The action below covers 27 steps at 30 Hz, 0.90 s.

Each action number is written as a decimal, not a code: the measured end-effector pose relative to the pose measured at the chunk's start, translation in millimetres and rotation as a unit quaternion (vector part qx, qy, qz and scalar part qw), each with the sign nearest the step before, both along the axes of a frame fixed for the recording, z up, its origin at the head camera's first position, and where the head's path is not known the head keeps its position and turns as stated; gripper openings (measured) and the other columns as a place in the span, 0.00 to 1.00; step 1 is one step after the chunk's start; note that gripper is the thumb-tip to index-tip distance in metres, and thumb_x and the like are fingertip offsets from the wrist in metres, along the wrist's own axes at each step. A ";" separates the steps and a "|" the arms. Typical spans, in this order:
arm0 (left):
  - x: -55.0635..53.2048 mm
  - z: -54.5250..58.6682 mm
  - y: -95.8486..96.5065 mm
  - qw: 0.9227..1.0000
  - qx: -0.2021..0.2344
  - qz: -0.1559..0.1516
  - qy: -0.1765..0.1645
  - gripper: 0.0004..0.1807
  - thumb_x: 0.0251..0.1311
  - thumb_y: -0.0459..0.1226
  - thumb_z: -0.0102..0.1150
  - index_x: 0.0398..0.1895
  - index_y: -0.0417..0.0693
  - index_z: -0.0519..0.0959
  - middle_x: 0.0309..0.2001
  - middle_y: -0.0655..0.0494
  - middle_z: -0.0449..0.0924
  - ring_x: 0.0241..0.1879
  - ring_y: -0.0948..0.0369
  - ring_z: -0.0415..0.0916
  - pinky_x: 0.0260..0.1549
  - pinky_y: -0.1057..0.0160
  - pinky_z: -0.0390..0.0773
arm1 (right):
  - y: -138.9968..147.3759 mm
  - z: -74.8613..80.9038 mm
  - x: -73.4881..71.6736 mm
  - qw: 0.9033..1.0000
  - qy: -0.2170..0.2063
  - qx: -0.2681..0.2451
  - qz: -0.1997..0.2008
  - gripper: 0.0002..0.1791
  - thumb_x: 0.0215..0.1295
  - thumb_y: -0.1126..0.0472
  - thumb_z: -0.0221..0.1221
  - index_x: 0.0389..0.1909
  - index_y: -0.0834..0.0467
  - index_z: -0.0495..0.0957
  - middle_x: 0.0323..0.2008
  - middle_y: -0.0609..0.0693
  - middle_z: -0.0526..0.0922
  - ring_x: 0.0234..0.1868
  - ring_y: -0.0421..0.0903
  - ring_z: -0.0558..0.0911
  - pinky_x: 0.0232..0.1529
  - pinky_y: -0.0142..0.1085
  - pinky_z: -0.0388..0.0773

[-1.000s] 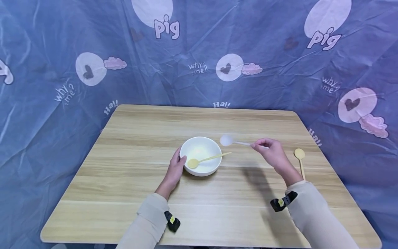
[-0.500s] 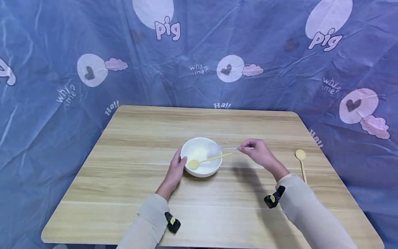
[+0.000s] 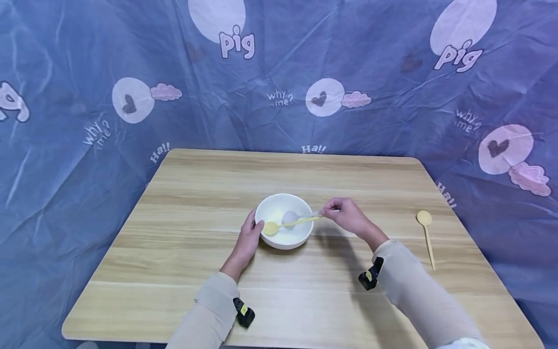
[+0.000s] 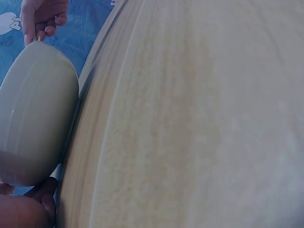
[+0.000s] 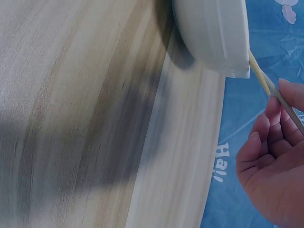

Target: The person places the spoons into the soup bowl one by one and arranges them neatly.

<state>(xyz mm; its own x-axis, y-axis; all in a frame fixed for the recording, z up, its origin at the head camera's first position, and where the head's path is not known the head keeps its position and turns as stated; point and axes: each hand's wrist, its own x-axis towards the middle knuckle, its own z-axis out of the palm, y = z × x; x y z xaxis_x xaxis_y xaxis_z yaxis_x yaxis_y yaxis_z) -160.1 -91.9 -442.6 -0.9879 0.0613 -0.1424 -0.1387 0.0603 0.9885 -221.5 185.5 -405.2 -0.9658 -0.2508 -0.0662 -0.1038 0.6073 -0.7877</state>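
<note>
White spoon [image 3: 289, 217] between right fingers [image 5: 259, 130], bowl [image 3: 284, 243] in grip of left fingers [image 3: 259, 226], "pig" backdrop [image 3: 261, 123]

Head cam's pretty bright, light looks like it's from above: whitish sheen on the near part of the counter [image 3: 287, 300], soft shadow beside the right arm [image 3: 423, 291]. The white bowl [image 3: 283, 245] is nearly blown out inside. Wrist cams are way duller; the left's wood grain goes mushy, the right's got a big fuzzy shadow.

There are two hands [image 3: 247, 241] [image 3: 347, 216], one white bowl [image 3: 283, 245], two yellow spoons [image 3: 271, 228] [image 3: 424, 218], one whitish spoon [image 3: 289, 217], two wrist cameras [image 3: 244, 315] [image 3: 369, 276], one desk [image 3: 296, 305].
</note>
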 end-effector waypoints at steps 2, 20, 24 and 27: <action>0.5 -0.5 0.7 1.000 -0.002 0.000 0.001 0.31 0.72 0.37 0.38 0.74 0.41 0.45 0.75 0.45 0.43 0.74 0.51 0.41 0.72 0.53 0.45 | -0.9 -0.9 0.1 1.000 -0.004 0.003 -0.002 0.08 0.61 0.60 0.61 0.34 0.62 0.80 0.32 0.52 0.82 0.34 0.42 0.77 0.36 0.32 0.74; -14.0 -33.1 0.8 1.000 0.001 0.012 0.009 0.30 0.72 0.40 0.39 0.75 0.50 0.47 0.75 0.51 0.45 0.74 0.54 0.41 0.72 0.54 0.45 | -11.2 1.1 -11.3 1.000 0.014 0.007 -0.001 0.07 0.60 0.62 0.61 0.30 0.62 0.76 0.28 0.51 0.78 0.29 0.44 0.73 0.29 0.32 0.72; -13.4 -34.0 1.8 1.000 -0.003 0.019 0.014 0.30 0.72 0.40 0.40 0.74 0.50 0.48 0.75 0.51 0.46 0.74 0.54 0.42 0.72 0.54 0.45 | -12.1 1.5 -14.3 1.000 0.020 0.007 0.004 0.06 0.60 0.64 0.61 0.29 0.62 0.75 0.25 0.50 0.77 0.27 0.43 0.72 0.27 0.31 0.71; -13.4 -34.0 2.1 1.000 -0.005 0.021 0.016 0.30 0.71 0.40 0.40 0.74 0.50 0.49 0.75 0.50 0.47 0.73 0.54 0.43 0.72 0.53 0.46 | -12.5 1.5 -16.4 1.000 0.017 0.009 0.007 0.06 0.60 0.64 0.60 0.28 0.62 0.75 0.24 0.49 0.76 0.26 0.43 0.71 0.26 0.30 0.70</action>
<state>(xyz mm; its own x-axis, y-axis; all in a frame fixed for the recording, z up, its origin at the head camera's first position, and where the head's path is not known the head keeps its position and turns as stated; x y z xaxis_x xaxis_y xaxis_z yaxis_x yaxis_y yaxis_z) -173.5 -89.9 -476.7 -0.9936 0.0184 -0.1116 -0.1102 0.0647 0.9918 -237.9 173.0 -403.8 -0.9638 -0.2638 -0.0387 -0.1385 0.6192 -0.7729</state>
